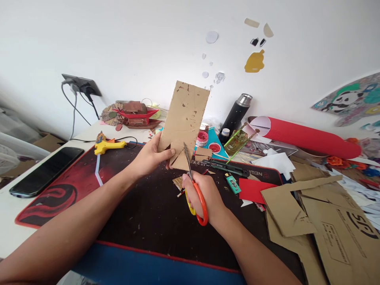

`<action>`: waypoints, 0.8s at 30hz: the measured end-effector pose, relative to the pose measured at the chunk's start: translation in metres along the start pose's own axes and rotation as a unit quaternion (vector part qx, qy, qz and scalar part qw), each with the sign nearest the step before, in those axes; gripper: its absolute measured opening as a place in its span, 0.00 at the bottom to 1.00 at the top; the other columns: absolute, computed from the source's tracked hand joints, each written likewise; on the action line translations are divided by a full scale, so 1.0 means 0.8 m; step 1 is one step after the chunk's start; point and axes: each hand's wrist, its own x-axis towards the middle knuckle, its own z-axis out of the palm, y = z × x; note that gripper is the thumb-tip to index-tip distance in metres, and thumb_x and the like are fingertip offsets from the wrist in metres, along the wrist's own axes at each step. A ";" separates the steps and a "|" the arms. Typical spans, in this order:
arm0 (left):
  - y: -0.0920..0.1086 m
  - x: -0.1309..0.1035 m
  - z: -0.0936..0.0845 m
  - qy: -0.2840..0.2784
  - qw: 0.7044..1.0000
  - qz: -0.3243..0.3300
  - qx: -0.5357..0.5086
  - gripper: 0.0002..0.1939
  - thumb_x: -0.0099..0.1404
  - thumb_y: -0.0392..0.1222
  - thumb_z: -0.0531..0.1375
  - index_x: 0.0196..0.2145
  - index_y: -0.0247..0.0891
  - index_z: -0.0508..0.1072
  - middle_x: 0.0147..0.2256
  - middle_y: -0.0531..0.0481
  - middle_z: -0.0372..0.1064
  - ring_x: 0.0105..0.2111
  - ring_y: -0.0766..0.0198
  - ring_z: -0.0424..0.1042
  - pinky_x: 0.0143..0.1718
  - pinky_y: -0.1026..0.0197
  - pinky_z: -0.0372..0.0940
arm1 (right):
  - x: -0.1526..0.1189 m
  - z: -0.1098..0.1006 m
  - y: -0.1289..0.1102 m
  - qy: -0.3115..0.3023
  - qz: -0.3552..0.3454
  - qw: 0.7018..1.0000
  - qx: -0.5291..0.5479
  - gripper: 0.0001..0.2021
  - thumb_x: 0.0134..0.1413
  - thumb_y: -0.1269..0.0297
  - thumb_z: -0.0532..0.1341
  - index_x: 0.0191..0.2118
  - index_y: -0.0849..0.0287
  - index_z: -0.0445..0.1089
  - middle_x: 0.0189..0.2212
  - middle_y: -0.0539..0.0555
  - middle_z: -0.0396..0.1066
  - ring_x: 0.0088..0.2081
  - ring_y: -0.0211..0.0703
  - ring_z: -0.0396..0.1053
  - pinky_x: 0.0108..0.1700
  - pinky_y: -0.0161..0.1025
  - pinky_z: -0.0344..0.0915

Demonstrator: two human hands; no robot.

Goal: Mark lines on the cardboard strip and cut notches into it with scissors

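A tan cardboard piece (185,113) with small torn brown marks is held upright above the dark desk mat. My left hand (152,154) grips its lower left edge, thumb on the front and fingers behind. Scissors (202,204) with orange and yellow handles are in my right hand (204,192), its fingers wrapped round the handles. The blades point up and lie at the lower part of the cardboard, where cuts show near my left thumb. Below the hands, a small cardboard scrap (178,182) rests on the mat.
A yellow glue gun (109,146) and black phone (46,171) are at left. Behind stand a red and brown model boat (136,113), a paint jar (202,138) and a black thermos (236,113). Cardboard sheets (341,233) and a red roll (308,136) are at right.
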 end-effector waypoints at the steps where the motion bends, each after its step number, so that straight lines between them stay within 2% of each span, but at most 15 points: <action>1: 0.000 0.000 0.000 0.000 1.000 0.000 0.000 0.32 0.60 0.45 0.78 0.54 0.42 0.66 0.32 0.56 0.76 0.20 0.62 0.75 0.18 0.63 0.68 | 0.000 0.000 0.000 0.002 -0.002 1.000 -0.004 0.19 0.77 0.50 0.55 0.31 0.52 0.62 0.16 0.46 0.65 0.16 0.40 0.67 0.23 0.35 0.59; 13: -0.004 0.001 -0.001 -0.003 1.000 0.001 -0.017 0.31 0.60 0.45 0.78 0.54 0.42 0.67 0.32 0.55 0.77 0.20 0.62 0.76 0.17 0.64 0.69 | 0.001 0.005 -0.001 0.033 -0.034 0.998 -0.028 0.19 0.76 0.52 0.54 0.30 0.51 0.62 0.15 0.46 0.62 0.17 0.41 0.64 0.25 0.36 0.57; 24: -0.004 0.002 0.002 -0.006 0.999 0.006 -0.048 0.27 0.60 0.43 0.78 0.50 0.42 0.69 0.30 0.56 0.76 0.18 0.63 0.75 0.16 0.64 0.67 | 0.001 0.004 -0.005 0.058 -0.057 0.994 -0.078 0.18 0.73 0.54 0.54 0.28 0.52 0.60 0.20 0.49 0.67 0.22 0.42 0.65 0.29 0.37 0.56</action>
